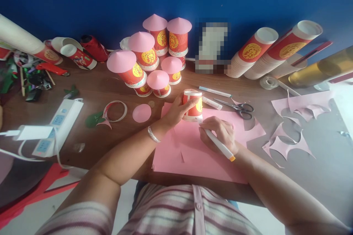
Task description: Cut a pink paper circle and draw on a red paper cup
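Left hand [178, 112] clamped round a red-and-white paper cup [194, 110] with gold print, centre, above the far part of the flat pink paper sheets [176, 154]. Right hand [219, 132] pinches a white, orange-ended cylindrical pen [220, 147]. Cup likely light, easily dented: hold sidewall gently. Axis near upright, apparently mouth-down. Pen presumably stiff; long axis near-right to far-left, tip by cup's lower rim, contact unclear.

Just one head cam — looks forward and down from above and behind the fingers [212, 123], pretty close, blue wall [110, 0] past them.
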{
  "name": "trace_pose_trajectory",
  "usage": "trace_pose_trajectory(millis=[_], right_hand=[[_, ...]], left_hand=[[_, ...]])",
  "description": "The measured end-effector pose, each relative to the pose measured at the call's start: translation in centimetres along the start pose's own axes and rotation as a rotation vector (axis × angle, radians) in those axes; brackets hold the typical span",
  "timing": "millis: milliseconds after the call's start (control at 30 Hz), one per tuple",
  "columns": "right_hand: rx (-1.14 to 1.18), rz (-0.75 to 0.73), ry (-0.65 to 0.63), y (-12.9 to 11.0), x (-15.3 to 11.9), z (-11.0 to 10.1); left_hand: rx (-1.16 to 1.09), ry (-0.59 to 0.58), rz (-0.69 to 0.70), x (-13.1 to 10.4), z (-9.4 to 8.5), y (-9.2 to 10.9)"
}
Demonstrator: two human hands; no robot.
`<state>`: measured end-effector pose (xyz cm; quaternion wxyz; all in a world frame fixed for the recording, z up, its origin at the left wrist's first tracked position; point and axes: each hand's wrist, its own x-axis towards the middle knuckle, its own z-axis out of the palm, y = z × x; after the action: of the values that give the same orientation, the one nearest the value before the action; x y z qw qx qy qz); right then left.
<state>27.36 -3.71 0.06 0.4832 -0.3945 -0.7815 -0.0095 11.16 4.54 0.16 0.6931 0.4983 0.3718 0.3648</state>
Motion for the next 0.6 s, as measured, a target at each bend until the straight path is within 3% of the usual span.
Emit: trace_pose_trajectory(millis=[600], right_hand=[[-0.065, 0.02, -0.018, 0.09, -0.08, 0.23]], left_hand=[[0.072, 0.011, 0.028, 0.08, 0.0, -0.17]])
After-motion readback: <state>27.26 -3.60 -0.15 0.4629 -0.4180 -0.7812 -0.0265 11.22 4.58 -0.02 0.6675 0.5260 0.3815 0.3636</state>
